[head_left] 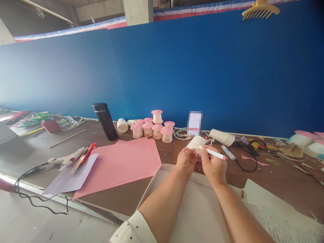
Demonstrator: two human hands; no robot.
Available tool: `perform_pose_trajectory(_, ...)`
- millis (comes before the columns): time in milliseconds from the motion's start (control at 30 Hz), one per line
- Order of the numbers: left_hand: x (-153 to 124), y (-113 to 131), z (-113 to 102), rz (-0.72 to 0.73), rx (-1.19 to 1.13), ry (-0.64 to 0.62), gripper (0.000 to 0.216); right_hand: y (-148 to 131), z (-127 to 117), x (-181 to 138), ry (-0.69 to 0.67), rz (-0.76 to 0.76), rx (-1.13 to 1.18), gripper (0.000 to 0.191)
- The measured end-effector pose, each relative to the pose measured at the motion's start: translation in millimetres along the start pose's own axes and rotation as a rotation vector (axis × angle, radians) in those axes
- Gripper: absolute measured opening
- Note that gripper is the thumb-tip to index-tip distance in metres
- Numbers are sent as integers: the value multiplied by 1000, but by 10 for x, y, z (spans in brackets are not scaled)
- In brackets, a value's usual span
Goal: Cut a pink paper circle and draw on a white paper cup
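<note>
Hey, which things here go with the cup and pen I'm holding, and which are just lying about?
Belongs, or likely does:
- paper cup, left hand
- pen, right hand
- stacked cups
- pink-topped cups
- pink paper

Probably just lying about:
- black flask
- thin stick

one wide view from the head, forward and down

the single camera is worn on the person's head and looks forward and down over the brown table (pixel 126 189), taking in its near edge at the lower left and a strip of floor (pixel 63 224) beyond that edge. straight ahead it faces the blue partition (pixel 202 67), which fills much of the upper half, its top edge climbing toward the right. the forearms (pixel 164 211) enter from the bottom, closest to the lens, and lead to the left hand (pixel 186 161) and right hand (pixel 215 166), seen from above and behind, right of centre
</note>
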State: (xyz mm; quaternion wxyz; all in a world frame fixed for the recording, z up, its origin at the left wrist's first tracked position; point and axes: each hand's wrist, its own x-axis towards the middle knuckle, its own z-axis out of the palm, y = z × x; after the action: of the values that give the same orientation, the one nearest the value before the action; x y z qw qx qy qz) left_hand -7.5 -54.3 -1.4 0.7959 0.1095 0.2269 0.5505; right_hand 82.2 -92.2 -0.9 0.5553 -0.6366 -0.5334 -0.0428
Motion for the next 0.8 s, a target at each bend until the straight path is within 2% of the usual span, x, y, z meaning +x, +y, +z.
perform_pose_trajectory(333,33,-12,-38,0,-8,-44,17,-32,-13,14,7,-19,-13,36)
perform_pose_trajectory(800,11,22,12,5,-35,24,25,8,2,18,32,-32,-33,33)
